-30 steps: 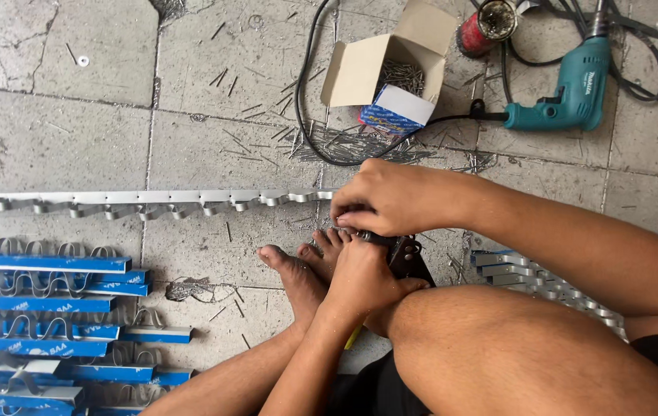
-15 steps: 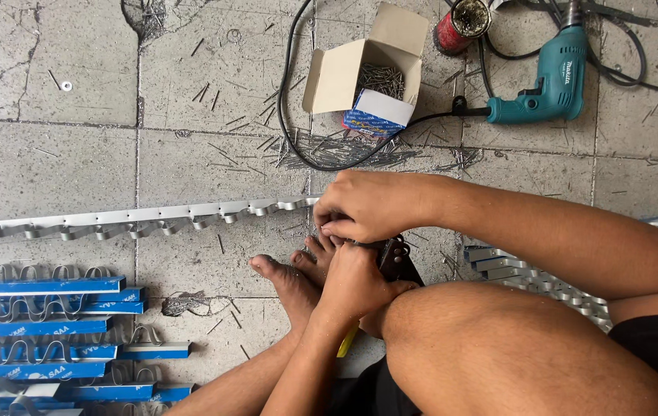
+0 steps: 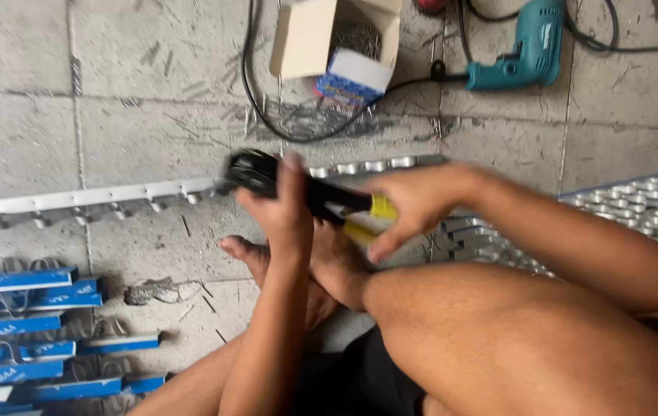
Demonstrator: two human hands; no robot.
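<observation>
Both hands gripping black-and-yellow pliers (image 3: 309,196) over metal strip (image 3: 97,196): left hand (image 3: 286,212) wrapping the head, right hand (image 3: 413,204) fingers closing on handles.

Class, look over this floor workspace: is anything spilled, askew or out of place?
Yes. The cardboard box lies tipped open beside the drill, and metal shavings litter the tiles under the looping black cable.
</observation>
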